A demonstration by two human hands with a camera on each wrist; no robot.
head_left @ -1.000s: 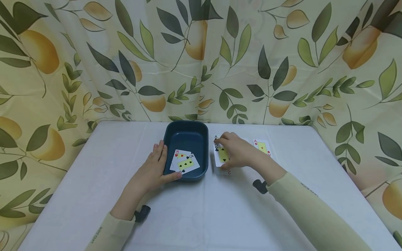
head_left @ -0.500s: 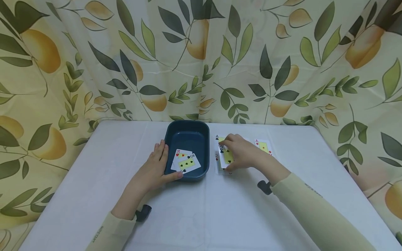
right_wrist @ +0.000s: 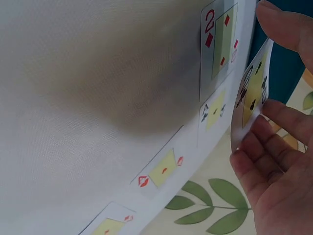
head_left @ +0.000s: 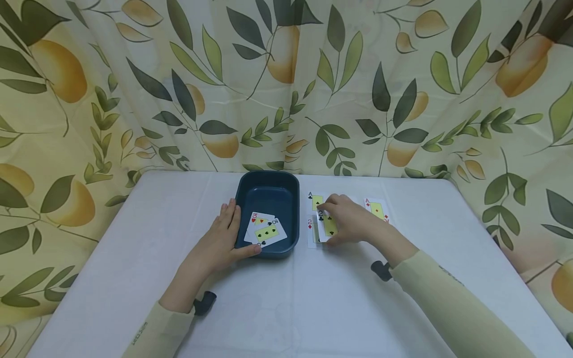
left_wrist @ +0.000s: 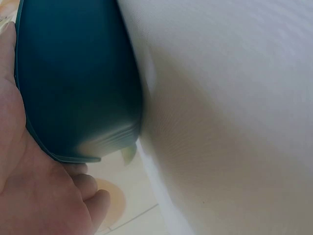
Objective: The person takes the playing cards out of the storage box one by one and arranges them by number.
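Left of centre in the head view, the left hand (head_left: 212,243) lies with straight fingers along the left side of a dark blue rectangular tray (head_left: 270,200), thumb over its near rim, gripping nothing. Right of the tray, the white, yellow-centred two of clubs card (head_left: 329,226) is held between thumb and fingers of the right hand (head_left: 351,221), partly curled, by its short ends. The card's long axis runs up the frame, nearly parallel to the tray's; the right hand is nearer.
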